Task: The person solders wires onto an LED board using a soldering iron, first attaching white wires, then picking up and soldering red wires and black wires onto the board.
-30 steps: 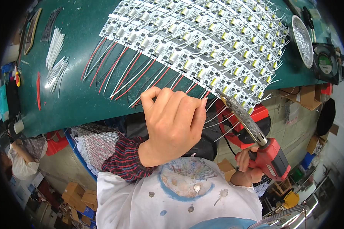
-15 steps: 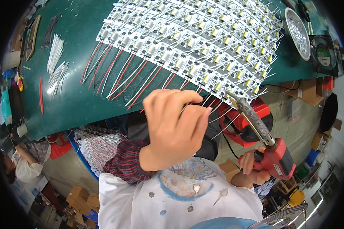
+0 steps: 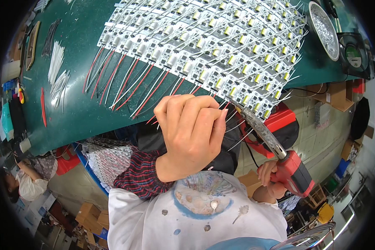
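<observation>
At the near edge of the green table [image 3: 79, 116], the left hand [image 3: 191, 133] is curled shut over red and white wires [image 3: 233, 121] trailing from the circuit boards [image 3: 204, 46]; the right hand [image 3: 268, 183] is clamped on a red soldering iron [image 3: 279, 150], its tip at the nearest boards

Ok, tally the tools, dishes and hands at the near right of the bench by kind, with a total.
Red-handled soldering iron, in the right hand: 1
Round metal dish on the green mat: 1
Round black fan beside the dish: 1
The person's hands, left hand on the wires and right hand: 2
Total: 5
</observation>
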A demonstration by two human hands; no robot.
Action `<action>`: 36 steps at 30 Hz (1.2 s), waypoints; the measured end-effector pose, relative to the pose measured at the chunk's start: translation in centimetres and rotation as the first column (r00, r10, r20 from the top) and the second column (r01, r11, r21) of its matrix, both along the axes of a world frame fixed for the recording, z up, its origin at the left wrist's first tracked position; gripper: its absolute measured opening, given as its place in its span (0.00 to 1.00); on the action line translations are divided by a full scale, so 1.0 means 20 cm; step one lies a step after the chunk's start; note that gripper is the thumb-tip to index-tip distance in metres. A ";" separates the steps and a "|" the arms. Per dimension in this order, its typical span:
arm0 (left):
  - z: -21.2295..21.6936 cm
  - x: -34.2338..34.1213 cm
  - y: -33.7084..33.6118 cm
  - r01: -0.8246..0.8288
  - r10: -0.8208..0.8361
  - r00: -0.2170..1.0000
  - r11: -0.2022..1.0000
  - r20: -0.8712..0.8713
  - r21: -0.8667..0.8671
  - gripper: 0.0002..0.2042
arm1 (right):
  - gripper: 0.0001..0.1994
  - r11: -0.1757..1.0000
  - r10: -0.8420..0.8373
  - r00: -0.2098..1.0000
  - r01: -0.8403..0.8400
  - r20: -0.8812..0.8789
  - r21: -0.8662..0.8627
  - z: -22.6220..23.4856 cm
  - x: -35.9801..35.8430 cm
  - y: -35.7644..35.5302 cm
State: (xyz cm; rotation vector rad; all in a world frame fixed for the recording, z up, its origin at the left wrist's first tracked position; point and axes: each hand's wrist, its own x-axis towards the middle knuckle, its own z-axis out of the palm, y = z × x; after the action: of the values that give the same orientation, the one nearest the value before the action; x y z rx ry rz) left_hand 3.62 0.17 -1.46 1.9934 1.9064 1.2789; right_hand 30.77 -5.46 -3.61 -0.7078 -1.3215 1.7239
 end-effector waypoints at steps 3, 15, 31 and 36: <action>0.00 0.00 0.00 0.002 -0.002 1.000 1.000 0.000 0.000 0.08 | 0.35 0.985 -0.150 0.988 0.152 0.026 -0.076 0.00 0.00 -0.06; -0.01 -0.04 0.02 0.003 -0.003 1.000 1.000 0.011 0.002 0.08 | 0.38 0.979 0.109 0.989 -0.125 0.104 0.160 0.01 0.03 0.08; 0.14 -1.03 -0.26 -0.563 0.533 0.709 0.822 -0.461 0.085 0.11 | 0.37 0.914 -0.353 0.927 0.370 -0.123 0.167 0.11 -0.44 0.34; 0.24 -1.40 -0.34 -0.614 0.507 0.603 0.788 -0.615 0.048 0.13 | 0.36 0.919 -0.335 0.937 0.348 -0.097 0.184 0.15 -0.48 0.35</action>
State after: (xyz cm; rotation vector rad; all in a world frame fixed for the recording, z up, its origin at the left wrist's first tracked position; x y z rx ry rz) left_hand -24.38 -6.69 3.27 1.9069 3.0195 0.4859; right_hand 21.17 1.63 -0.59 -0.7143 -1.2226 1.3042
